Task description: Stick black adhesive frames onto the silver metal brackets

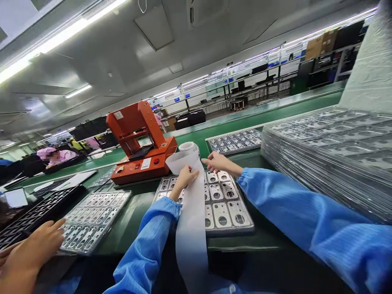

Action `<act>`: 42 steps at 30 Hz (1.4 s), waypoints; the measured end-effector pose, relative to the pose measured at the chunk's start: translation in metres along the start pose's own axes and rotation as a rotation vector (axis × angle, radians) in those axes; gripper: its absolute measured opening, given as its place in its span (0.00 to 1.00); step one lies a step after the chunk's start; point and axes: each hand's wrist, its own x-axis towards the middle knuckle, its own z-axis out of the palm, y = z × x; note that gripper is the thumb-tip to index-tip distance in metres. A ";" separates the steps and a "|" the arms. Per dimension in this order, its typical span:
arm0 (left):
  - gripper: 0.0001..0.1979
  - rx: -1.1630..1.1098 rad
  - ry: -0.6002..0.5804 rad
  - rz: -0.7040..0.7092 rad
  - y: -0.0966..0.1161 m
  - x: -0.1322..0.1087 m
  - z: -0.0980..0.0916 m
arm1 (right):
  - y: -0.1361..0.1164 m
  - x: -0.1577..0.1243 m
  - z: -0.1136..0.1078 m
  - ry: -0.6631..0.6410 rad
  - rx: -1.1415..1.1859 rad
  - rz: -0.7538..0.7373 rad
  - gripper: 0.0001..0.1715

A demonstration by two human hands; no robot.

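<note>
A wide strip of translucent white film runs from a white roll on the bench down over the front edge. My left hand pinches this strip just in front of the roll. My right hand is beside the strip's right edge, fingers apart and the index finger reaching towards it; whether it touches the film I cannot tell. Beneath both hands lies a clear plastic tray of silver metal plates with round holes, partly covered by the strip.
An orange-red press machine stands behind to the left. On the right rises a tall stack of filled clear trays. Another filled tray lies behind. At left, a co-worker's hand is by another tray and a black grid rack.
</note>
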 end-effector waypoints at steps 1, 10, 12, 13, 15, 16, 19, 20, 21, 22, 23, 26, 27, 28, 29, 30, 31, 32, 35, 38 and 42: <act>0.17 -0.013 -0.003 -0.006 0.000 -0.001 0.002 | 0.003 0.010 0.005 0.011 0.024 0.018 0.16; 0.17 -0.435 -0.014 -0.093 0.001 -0.006 0.006 | 0.020 0.033 0.021 0.079 0.257 -0.040 0.18; 0.16 -0.592 -0.049 -0.125 0.002 -0.009 0.008 | 0.026 0.027 0.017 0.069 0.319 -0.037 0.18; 0.16 -0.669 -0.076 -0.142 0.003 -0.011 0.009 | 0.029 0.023 0.014 0.059 0.351 -0.029 0.18; 0.16 -0.805 -0.138 -0.179 0.003 -0.016 0.010 | 0.036 0.015 0.008 0.037 0.420 -0.012 0.17; 0.15 -0.863 -0.167 -0.197 0.004 -0.018 0.011 | 0.040 0.010 0.005 0.028 0.455 -0.007 0.17; 0.14 -0.997 -0.243 -0.239 0.006 -0.026 0.014 | 0.047 -0.005 -0.006 0.016 0.559 -0.020 0.15; 0.13 -1.031 -0.274 -0.248 0.007 -0.029 0.015 | 0.049 -0.010 -0.010 0.015 0.591 -0.030 0.15; 0.12 -1.059 -0.313 -0.253 0.010 -0.033 0.017 | 0.050 -0.015 -0.013 0.013 0.622 -0.042 0.14; 0.12 -1.083 -0.357 -0.255 0.012 -0.037 0.019 | 0.051 -0.019 -0.015 0.008 0.649 -0.052 0.16; 0.13 -1.103 -0.407 -0.254 0.015 -0.041 0.022 | 0.052 -0.023 -0.016 -0.003 0.673 -0.060 0.19; 0.11 -1.171 -0.507 -0.212 0.022 -0.054 0.027 | 0.056 -0.030 -0.017 -0.083 0.709 -0.051 0.35; 0.07 -1.198 -0.512 -0.190 0.023 -0.057 0.028 | 0.057 -0.031 -0.017 -0.120 0.707 -0.036 0.37; 0.05 -1.226 -0.504 -0.171 0.024 -0.060 0.029 | 0.059 -0.032 -0.017 -0.158 0.699 -0.016 0.38; 0.07 -1.250 -0.487 -0.157 0.024 -0.062 0.029 | 0.060 -0.033 -0.017 -0.199 0.686 0.008 0.38; 0.11 -1.269 -0.466 -0.152 0.024 -0.063 0.029 | 0.061 -0.033 -0.017 -0.238 0.670 0.034 0.37; 0.13 -1.283 -0.445 -0.153 0.023 -0.063 0.029 | 0.062 -0.033 -0.017 -0.275 0.654 0.059 0.37; 0.15 -1.292 -0.426 -0.159 0.022 -0.063 0.030 | 0.063 -0.033 -0.018 -0.304 0.639 0.084 0.37; 0.18 -1.291 -0.418 -0.185 0.019 -0.064 0.034 | 0.062 -0.034 -0.019 -0.315 0.620 0.136 0.36; 0.21 -1.271 -0.459 -0.206 0.019 -0.069 0.038 | 0.058 -0.036 -0.017 -0.240 0.625 0.180 0.34; 0.24 -1.220 -0.547 -0.201 0.022 -0.077 0.042 | 0.055 -0.038 -0.014 -0.144 0.643 0.210 0.31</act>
